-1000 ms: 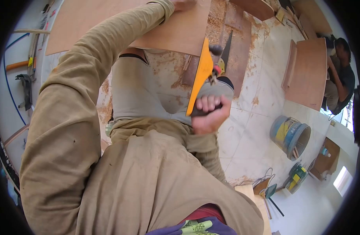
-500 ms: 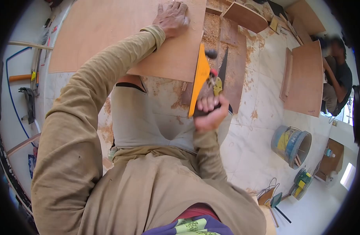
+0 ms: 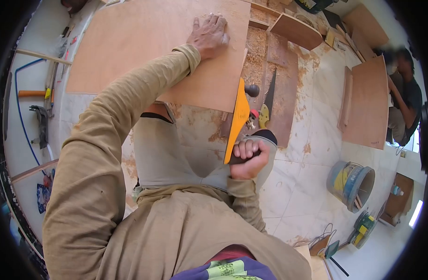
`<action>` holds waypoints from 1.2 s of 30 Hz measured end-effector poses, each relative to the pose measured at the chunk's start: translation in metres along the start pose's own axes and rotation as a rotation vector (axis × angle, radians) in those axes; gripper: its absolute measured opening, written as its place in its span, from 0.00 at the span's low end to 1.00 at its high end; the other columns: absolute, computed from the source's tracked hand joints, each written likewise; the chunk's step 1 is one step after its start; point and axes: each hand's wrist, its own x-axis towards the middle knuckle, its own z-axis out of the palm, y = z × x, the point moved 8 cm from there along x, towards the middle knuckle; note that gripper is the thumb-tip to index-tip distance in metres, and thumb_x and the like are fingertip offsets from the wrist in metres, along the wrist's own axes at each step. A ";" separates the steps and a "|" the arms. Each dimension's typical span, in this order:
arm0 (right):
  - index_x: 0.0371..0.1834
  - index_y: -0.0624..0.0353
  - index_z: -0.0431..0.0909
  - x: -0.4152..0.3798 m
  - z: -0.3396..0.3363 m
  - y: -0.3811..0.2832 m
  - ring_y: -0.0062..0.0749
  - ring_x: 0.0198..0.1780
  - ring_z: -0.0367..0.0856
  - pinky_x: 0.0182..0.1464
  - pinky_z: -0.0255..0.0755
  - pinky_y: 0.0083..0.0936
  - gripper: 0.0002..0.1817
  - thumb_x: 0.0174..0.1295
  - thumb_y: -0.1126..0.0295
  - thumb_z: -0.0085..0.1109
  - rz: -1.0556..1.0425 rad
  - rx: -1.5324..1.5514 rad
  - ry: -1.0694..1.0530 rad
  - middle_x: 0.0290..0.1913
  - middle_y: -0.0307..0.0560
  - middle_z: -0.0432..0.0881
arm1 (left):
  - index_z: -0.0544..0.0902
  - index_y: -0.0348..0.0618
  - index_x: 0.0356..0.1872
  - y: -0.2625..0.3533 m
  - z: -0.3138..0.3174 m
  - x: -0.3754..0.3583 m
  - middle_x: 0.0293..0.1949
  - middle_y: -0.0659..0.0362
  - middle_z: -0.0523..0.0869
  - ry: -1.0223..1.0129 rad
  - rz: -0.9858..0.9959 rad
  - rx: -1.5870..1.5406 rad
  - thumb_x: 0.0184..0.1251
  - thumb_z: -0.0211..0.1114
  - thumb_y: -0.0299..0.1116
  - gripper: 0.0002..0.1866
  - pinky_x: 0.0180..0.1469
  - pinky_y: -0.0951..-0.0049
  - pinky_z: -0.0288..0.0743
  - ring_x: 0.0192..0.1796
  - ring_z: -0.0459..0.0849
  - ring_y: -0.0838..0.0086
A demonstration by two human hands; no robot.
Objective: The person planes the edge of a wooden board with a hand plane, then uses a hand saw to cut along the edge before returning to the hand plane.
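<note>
Head view. Edge work on a wooden board (image 3: 144,60), with a hand plane (image 3: 241,114) in use. The plane is at the board's right edge, by the near right corner; its orange body stands on edge, sole turned toward the wood, the front part alongside the corner and the rear reaching past it toward the wearer. Whether the sole actually touches the wood cannot be told. The right hand (image 3: 249,161) is clenched around the plane's rear handle; the front knob (image 3: 252,90) is unheld. The left hand (image 3: 208,38) grasps nothing: it lies on the board's upper face, fingers spread, near the right edge and farther from the wearer than the plane.

Beyond the right edge, a handsaw (image 3: 271,91) lies on a brown panel (image 3: 287,102), among shavings (image 3: 256,39).

The step in hand appears to be planing the right edge, with the tool at the near end of a stroke. The next move, as judged here, calls for the sole seated squarely against that edge, an even push away from the wearer, and firm pressure from the left hand to keep the board from sliding.
</note>
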 end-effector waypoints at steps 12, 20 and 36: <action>0.19 0.49 0.60 0.262 0.202 -0.023 0.26 0.17 0.58 0.23 0.62 0.31 0.13 0.59 0.66 0.50 -0.089 0.049 -0.363 0.15 0.36 0.60 | 0.63 0.31 0.68 0.006 -0.008 0.004 0.70 0.40 0.66 -0.003 0.021 -0.023 0.65 0.49 0.39 0.32 0.76 0.35 0.45 0.77 0.59 0.49; 0.20 0.47 0.60 0.075 0.032 -0.003 0.24 0.17 0.54 0.23 0.58 0.28 0.16 0.62 0.61 0.53 0.048 0.089 -0.169 0.15 0.33 0.57 | 0.63 0.32 0.67 0.004 -0.003 0.004 0.70 0.40 0.66 0.031 0.021 -0.042 0.65 0.49 0.39 0.31 0.77 0.36 0.43 0.77 0.58 0.48; 0.23 0.51 0.71 0.121 0.099 -0.020 0.12 0.17 0.62 0.19 0.55 0.15 0.18 0.70 0.58 0.63 -0.447 -0.591 -0.256 0.17 0.29 0.65 | 0.63 0.32 0.71 0.005 -0.015 -0.001 0.74 0.41 0.64 -0.060 -0.041 -0.045 0.68 0.50 0.46 0.35 0.77 0.37 0.44 0.79 0.55 0.50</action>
